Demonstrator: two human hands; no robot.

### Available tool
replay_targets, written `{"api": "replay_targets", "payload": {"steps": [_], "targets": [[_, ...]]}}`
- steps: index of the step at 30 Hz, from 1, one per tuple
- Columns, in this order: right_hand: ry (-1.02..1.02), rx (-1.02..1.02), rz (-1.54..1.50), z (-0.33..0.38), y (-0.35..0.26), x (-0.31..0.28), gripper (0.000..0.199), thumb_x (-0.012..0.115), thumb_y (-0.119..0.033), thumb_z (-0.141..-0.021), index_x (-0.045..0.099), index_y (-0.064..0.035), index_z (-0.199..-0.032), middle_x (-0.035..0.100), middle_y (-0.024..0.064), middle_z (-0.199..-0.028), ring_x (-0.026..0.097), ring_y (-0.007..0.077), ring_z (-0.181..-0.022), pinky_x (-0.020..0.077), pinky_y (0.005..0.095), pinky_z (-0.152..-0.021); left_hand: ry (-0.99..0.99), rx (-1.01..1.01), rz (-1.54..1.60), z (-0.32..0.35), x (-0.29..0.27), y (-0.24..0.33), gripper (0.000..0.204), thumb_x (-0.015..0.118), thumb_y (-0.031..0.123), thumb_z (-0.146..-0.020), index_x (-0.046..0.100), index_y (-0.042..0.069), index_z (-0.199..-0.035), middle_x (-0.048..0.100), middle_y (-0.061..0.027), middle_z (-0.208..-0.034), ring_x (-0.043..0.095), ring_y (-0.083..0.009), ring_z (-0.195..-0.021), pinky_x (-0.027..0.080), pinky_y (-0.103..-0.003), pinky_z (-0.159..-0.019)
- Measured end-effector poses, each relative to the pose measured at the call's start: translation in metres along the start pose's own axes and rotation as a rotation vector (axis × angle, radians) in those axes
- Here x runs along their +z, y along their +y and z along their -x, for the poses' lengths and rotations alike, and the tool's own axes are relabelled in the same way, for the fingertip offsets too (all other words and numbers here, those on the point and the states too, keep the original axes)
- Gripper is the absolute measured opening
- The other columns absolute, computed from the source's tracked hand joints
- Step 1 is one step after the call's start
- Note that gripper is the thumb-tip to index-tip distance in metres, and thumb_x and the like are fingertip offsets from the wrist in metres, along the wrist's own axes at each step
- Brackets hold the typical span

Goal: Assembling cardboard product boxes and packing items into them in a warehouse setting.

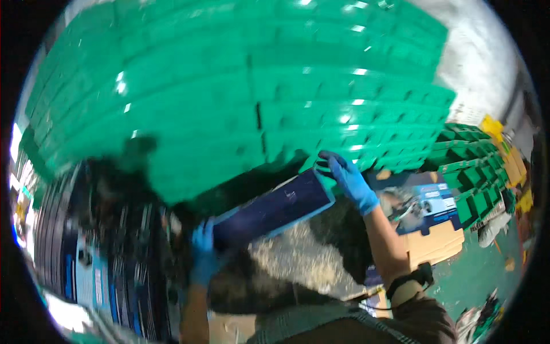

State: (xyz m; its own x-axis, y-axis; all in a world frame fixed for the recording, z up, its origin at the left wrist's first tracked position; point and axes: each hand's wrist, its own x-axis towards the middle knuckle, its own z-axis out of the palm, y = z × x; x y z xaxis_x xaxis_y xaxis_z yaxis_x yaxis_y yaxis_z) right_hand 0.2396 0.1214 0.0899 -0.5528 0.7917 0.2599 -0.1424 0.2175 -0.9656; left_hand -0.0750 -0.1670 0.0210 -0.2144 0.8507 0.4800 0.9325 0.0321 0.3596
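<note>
A long dark blue carton (272,212) with light blue edges is held tilted in front of me, its right end higher than its left. My left hand (204,243), in a blue glove and slightly blurred, grips the carton's left end. Just off the upper right corner is my right hand (349,180), also gloved in blue. Its fingers are apart and bent toward that end, with no clear grip on it. Below the carton lies a dark surface (303,258) strewn with pale crumbs or dust.
Stacked green crates (229,86) form a wall across the front. Dark printed cartons (97,269) stand packed together at the left. On the right, a printed blue carton piece (427,206) lies over brown cardboard (438,246), near more green crates (472,172).
</note>
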Motion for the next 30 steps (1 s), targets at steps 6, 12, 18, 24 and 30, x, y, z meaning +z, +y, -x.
{"api": "replay_targets", "payload": {"steps": [6, 12, 18, 24, 30], "targets": [[0.372, -0.367, 0.113, 0.007, -0.132, -0.052, 0.045, 0.057, -0.019, -0.093, 0.045, 0.0013, -0.132, 0.055, 0.0126, -0.125, 0.054, 0.0176, -0.111, 0.0437, 0.0295, -0.095, -0.151, -0.370, 0.949, 0.061, 0.057, 0.093, 0.064, 0.071, 0.032, -0.075, 0.047, 0.002, -0.127, 0.054, -0.0212, -0.116, 0.050, -0.0352, -0.108, 0.043, -0.045, -0.088], [0.416, -0.282, 0.590, 0.018, -0.121, -0.055, 0.058, 0.061, -0.030, -0.090, 0.039, -0.0051, -0.138, 0.053, 0.0165, -0.129, 0.053, 0.0239, -0.116, 0.0427, 0.0364, -0.097, -0.374, 0.002, 0.606, 0.085, 0.106, 0.149, 0.038, 0.061, 0.023, -0.086, 0.057, 0.003, -0.118, 0.064, -0.0160, -0.102, 0.059, -0.0260, -0.090, 0.048, -0.037, -0.075], [0.436, -0.276, 0.894, 0.047, -0.092, -0.064, 0.061, 0.063, -0.032, -0.087, 0.041, -0.0003, -0.135, 0.050, 0.0218, -0.129, 0.053, 0.0299, -0.116, 0.0424, 0.0378, -0.098, -0.305, 0.067, 0.157, 0.037, 0.120, 0.108, 0.047, 0.060, 0.030, -0.086, 0.050, 0.005, -0.125, 0.056, -0.0156, -0.114, 0.056, -0.0285, -0.097, 0.048, -0.038, -0.079], [0.416, -0.221, 0.915, 0.093, -0.091, -0.075, 0.062, 0.059, -0.031, -0.089, 0.033, -0.0002, -0.137, 0.042, 0.0233, -0.134, 0.044, 0.0382, -0.122, 0.0380, 0.0413, -0.102, -0.524, 0.233, -0.379, -0.021, 0.153, 0.081, 0.075, 0.064, 0.043, -0.082, 0.034, 0.008, -0.141, 0.040, -0.0174, -0.138, 0.047, -0.0368, -0.117, 0.045, -0.043, -0.091], [0.381, -0.173, 0.906, 0.117, -0.097, -0.085, 0.068, 0.061, -0.030, -0.086, 0.030, -0.0013, -0.139, 0.042, 0.0243, -0.129, 0.046, 0.0383, -0.117, 0.0393, 0.0418, -0.099, -0.856, 0.097, 0.273, -0.075, 0.202, 0.041, 0.070, 0.070, 0.027, -0.077, 0.040, 0.000, -0.135, 0.046, -0.0218, -0.134, 0.047, -0.0384, -0.118, 0.040, -0.043, -0.098]]}}
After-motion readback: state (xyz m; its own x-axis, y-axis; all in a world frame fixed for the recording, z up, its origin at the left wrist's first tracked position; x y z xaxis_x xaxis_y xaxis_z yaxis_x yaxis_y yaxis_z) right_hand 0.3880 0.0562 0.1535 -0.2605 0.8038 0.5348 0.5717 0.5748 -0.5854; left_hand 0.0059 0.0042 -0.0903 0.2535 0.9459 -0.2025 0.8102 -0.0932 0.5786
